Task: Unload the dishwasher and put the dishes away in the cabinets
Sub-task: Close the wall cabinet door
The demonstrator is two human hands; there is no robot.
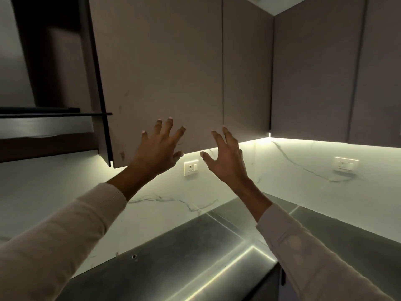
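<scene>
Both my hands are raised in front of a shut grey-brown upper cabinet door [165, 79]. My left hand [158, 148] has its fingers spread, fingertips at the door's lower part. My right hand [225, 157] is also spread, its fingertips near the lower right corner of the same door, by the seam to the neighbouring door [247, 68]. Neither hand holds anything. No dishes and no dishwasher are in view.
A dark open shelf unit [54, 114] hangs at the left. More shut cabinets [325, 72] run along the right wall. Below lie a lit marble backsplash with sockets [191, 167] [345, 164] and a steel countertop [195, 253] in the corner.
</scene>
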